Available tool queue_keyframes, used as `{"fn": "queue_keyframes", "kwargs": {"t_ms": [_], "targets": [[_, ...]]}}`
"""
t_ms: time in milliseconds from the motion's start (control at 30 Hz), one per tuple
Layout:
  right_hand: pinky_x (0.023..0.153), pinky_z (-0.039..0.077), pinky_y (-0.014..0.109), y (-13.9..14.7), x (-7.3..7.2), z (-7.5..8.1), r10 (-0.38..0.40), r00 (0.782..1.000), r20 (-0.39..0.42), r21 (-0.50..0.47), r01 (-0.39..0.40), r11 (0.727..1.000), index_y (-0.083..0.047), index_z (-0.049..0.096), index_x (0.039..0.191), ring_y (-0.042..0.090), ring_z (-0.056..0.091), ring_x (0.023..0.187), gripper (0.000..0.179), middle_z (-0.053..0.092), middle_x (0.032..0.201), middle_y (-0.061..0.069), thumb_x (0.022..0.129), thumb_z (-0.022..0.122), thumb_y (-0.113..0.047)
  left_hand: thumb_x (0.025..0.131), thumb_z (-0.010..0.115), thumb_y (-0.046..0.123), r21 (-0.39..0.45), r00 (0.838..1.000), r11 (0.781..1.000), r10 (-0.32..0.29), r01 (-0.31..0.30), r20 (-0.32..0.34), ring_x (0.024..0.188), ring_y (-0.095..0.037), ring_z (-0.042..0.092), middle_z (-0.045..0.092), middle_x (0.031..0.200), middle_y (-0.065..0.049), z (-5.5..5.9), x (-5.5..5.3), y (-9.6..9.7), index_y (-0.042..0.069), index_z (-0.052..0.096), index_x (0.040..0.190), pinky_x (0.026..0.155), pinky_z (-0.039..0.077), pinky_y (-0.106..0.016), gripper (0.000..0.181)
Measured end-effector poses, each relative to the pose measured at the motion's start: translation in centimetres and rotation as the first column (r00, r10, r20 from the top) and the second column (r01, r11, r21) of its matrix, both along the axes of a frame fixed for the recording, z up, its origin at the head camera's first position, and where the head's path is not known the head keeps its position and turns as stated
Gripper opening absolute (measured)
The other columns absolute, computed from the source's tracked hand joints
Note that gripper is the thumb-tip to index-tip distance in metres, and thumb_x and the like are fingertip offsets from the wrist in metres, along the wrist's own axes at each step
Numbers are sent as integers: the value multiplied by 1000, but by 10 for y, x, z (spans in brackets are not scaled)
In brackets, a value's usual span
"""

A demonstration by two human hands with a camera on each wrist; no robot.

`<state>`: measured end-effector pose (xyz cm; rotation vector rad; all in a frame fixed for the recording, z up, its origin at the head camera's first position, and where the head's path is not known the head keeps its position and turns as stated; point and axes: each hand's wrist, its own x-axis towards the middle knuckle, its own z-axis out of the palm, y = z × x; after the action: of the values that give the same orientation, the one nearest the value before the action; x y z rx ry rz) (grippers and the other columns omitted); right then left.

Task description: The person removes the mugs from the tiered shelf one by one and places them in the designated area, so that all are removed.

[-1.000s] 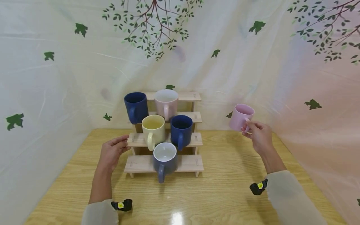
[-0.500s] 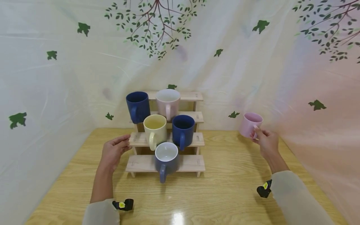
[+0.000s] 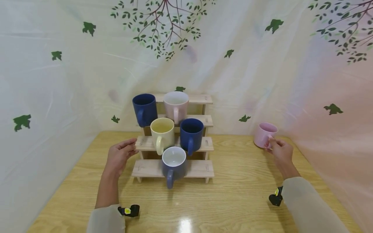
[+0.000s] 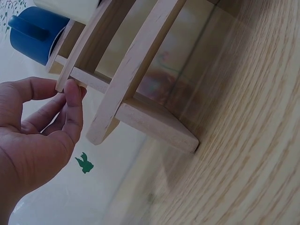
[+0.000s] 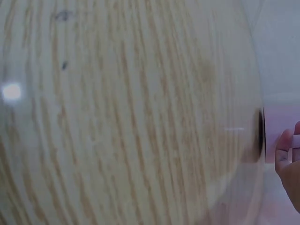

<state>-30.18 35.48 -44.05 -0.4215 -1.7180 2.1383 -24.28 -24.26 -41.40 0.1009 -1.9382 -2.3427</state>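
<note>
Nearest the head camera: two pale sleeves, a black device at each wrist, each bearing a yellow patch; any marking on these is too small to read.

Left hand: thumb and forefinger pinch the end of a board of the stepped wooden rack, second step from the bottom. The left wrist view shows this pinch plainly, also the end leg standing on the tabletop, which the head view gives less clearly.

Rack, front to back: grey-blue mug with white interior on the lowest step; yellow mug and blue mug side by side on the second; navy mug and pale pink mug on the third. The head view looks into all five; the left wrist view catches only parts of two.

Right hand: fingers grip the handle of the pink mug, near the tabletop's far edge, well right of the rack. Right wrist view: mug cut by the frame, dark shadow beside its base; contact with the tabletop cannot be told. Two dark specks on the grain show in this view only.

Farthest: pale curtain printed with green leaves and branches.
</note>
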Motion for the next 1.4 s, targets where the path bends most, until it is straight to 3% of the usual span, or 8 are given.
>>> {"fn": "queue_keyframes", "kwargs": {"t_ms": [167,400,500,633,833,1100,1400], "targets": [[61,64,25,5,-1,-2,-36,999,21,-15,37,999,-3,75,82,10,67,65,18,68,70,0,96,72,-13,103,59,1,4,1000,1000,7,-7,7,88,-9,66,68,124,-2,2,1,1,-9,62,132,87,61,-24,31],[65,65,27,9,-3,-4,-28,1000,11,-53,29,998,0,76,90,12,68,64,12,68,72,3,96,71,-10,103,57,1,4,1000,1000,7,-7,10,90,-9,66,66,124,-2,4,1,1,-14,53,139,88,61,-24,39],[67,64,26,11,-3,-4,-24,1000,15,-60,25,998,-2,77,92,11,69,65,11,69,73,2,96,70,-10,103,57,0,9,1000,1000,8,-8,5,89,-9,66,67,123,-3,3,1,1,-13,56,136,88,61,-24,36],[70,64,25,15,-2,-6,13,1000,2,-8,-13,1000,1,75,97,10,71,68,14,70,74,2,98,68,-10,103,58,0,13,1000,1000,9,-9,7,89,-10,66,65,128,-8,2,0,1,-10,61,132,87,61,-24,31],[74,63,24,22,-3,-12,79,997,-16,91,-77,993,5,71,107,8,71,74,16,71,78,0,100,65,-8,102,58,0,6,1000,1000,10,-10,4,89,-9,66,66,126,-5,1,0,1,-13,57,135,87,61,-24,35],[75,63,25,27,-2,-15,97,995,6,149,-97,984,13,64,117,7,71,75,29,71,78,-1,100,66,-10,102,58,-2,19,1000,1000,10,-9,-11,89,-10,66,66,127,-5,-1,0,0,-9,64,130,87,61,-25,30],[73,63,23,30,-3,-15,96,995,-11,147,-93,985,4,70,106,5,72,73,13,72,75,-2,100,65,-6,103,57,1,-11,1000,1000,-5,5,-4,92,-9,66,62,132,-9,-2,-1,0,-16,49,141,89,60,-24,42]]}}
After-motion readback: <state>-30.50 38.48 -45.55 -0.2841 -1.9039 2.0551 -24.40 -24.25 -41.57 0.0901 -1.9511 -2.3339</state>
